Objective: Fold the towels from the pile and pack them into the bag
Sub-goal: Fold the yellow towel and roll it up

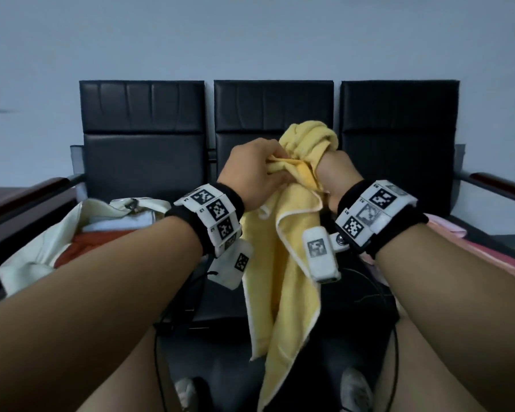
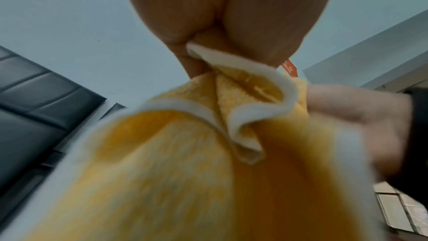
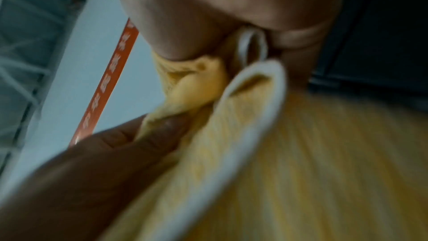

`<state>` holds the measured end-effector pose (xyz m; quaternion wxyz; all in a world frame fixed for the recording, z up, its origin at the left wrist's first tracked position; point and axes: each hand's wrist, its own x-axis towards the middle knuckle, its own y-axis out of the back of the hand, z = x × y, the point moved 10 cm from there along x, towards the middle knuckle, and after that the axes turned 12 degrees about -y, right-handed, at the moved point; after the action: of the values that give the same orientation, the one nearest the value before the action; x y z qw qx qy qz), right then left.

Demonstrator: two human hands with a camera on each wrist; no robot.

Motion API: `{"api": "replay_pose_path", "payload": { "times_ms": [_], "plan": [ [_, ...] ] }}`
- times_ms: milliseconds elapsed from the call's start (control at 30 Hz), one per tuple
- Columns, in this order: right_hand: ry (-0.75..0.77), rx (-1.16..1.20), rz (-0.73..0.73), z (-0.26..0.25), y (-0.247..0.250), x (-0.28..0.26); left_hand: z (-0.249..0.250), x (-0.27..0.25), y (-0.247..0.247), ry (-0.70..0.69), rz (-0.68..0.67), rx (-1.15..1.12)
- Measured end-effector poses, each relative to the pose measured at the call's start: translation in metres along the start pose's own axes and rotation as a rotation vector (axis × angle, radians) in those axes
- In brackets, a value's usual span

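A yellow towel (image 1: 283,263) with a white hem hangs bunched in the air before the middle seat. My left hand (image 1: 254,171) pinches its upper folds. My right hand (image 1: 329,171) grips the bunch beside it, and a wad of cloth bulges above its fist. In the left wrist view the left hand (image 2: 192,56) holds the white hem of the towel (image 2: 185,171). In the right wrist view the right hand (image 3: 231,30) clamps gathered cloth of the towel (image 3: 301,153). A cream bag (image 1: 42,242) lies open on the left seat, with an orange towel (image 1: 84,245) and a white one inside.
A row of three black padded seats (image 1: 143,150) with dark armrests stands against a pale wall. Pink towels (image 1: 488,257) lie on the right seat. Black cables trail down from the wristbands, and my shoes show at the bottom.
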<state>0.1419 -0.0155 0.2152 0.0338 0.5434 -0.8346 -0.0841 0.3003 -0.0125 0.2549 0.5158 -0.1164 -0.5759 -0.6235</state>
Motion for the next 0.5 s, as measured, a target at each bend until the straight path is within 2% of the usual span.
{"api": "replay_pose_path", "payload": {
  "times_ms": [100, 233, 333, 500],
  "plan": [
    [0.067, -0.191, 0.110, 0.004, 0.011, -0.002, -0.013, -0.009, 0.000, 0.091, -0.022, 0.035],
    [-0.013, -0.289, 0.235, 0.035, 0.035, 0.011, -0.044, -0.026, 0.007, 0.238, 0.027, 0.055],
    [-0.012, -0.364, 0.266, 0.048, 0.040, 0.023, -0.070, -0.034, 0.016, 0.335, 0.098, 0.038],
    [0.117, -0.476, 0.261, 0.038, 0.027, 0.042, -0.095, -0.035, 0.019, 0.401, 0.194, 0.029]
  ]
}}
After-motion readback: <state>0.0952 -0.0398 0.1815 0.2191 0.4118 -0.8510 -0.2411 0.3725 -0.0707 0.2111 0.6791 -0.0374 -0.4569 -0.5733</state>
